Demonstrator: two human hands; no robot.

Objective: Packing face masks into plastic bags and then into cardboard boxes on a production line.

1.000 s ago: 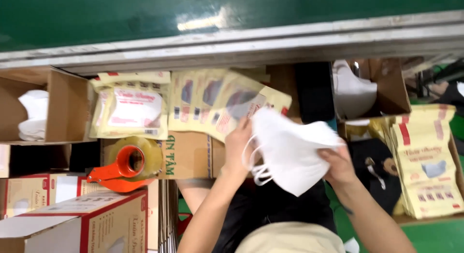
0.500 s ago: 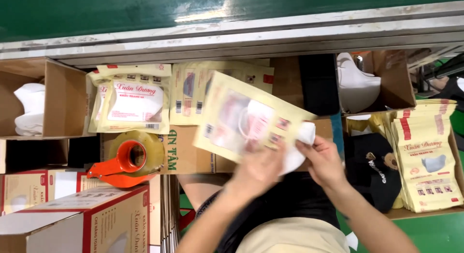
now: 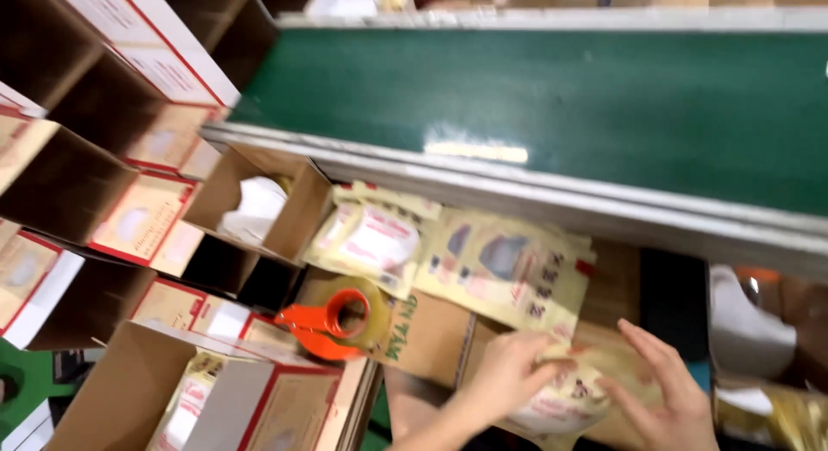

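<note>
Seen from above, both hands met on a yellow pouch (image 3: 565, 395) at the lower right, with a white mask showing through it. The left hand (image 3: 504, 378) curled its fingers over the pouch's left edge, gripping it. The right hand (image 3: 664, 395) lay flatter, fingers spread and pressed against the pouch's right side; whether it truly gripped could not be told through the blur. The pouch rested low on a brown cardboard box (image 3: 431, 335).

Just above the hands, a stack of empty pouches (image 3: 509, 274) fanned out, with another pile (image 3: 375, 240) to its left. An orange tape dispenser (image 3: 332, 322) sat left of the hands, near an open carton (image 3: 259, 209) holding white masks. A green conveyor belt (image 3: 561, 106) ran across the top.
</note>
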